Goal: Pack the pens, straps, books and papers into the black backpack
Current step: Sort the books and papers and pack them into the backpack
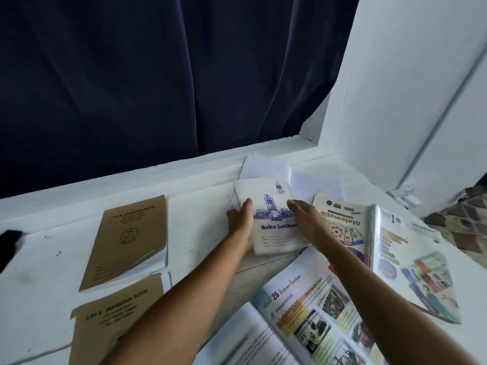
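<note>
gathering the white exercise book off the ledge with both hands

i am pressing my left hand flat against the left edge of the exercise book, fingers straight, while my right hand is lying on its right edge with fingers loosely extended, not yet curled round it. the book is resting on loose white papers near the curtain, just beside the maths book. i am judging it best to slide my thumbs under the cover so the papers are coming up together. two brown notebooks are waiting to my left, and the backpack is not clearly showing.
</note>
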{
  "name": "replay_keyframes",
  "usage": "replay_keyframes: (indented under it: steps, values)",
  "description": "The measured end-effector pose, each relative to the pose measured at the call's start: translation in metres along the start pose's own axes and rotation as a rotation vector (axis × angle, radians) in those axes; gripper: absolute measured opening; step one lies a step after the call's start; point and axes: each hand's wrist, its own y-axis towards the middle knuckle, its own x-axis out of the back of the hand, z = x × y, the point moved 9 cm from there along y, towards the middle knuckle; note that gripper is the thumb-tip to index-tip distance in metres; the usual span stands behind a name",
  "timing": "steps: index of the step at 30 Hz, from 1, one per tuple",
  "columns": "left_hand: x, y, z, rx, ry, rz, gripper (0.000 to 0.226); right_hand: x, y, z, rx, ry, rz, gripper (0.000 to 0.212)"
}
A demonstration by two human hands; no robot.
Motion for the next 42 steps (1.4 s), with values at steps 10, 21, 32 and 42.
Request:
replay_keyframes:
  steps: [10, 21, 32, 42]
  values:
    - [0.037, -0.033, -0.061, -0.215, 0.054, 0.131, 0.012, -0.027, 0.009, 0.013, -0.008, 0.332, 0.053, 0.046]
    - [0.228, -0.035, -0.085, -0.697, 1.231, -0.110, 0.078, -0.112, -0.002, 0.044, -0.097, 0.341, 0.184, 0.026]
    - [0.335, -0.016, -0.030, -0.347, 1.192, -0.258, 0.055, -0.171, -0.061, 0.128, 0.439, -0.340, 0.062, 0.048]
    - [0.373, -0.018, -0.058, -0.155, 0.106, -0.366, 0.019, -0.290, -0.106, 0.145, 0.351, -0.062, 0.567, 0.040]
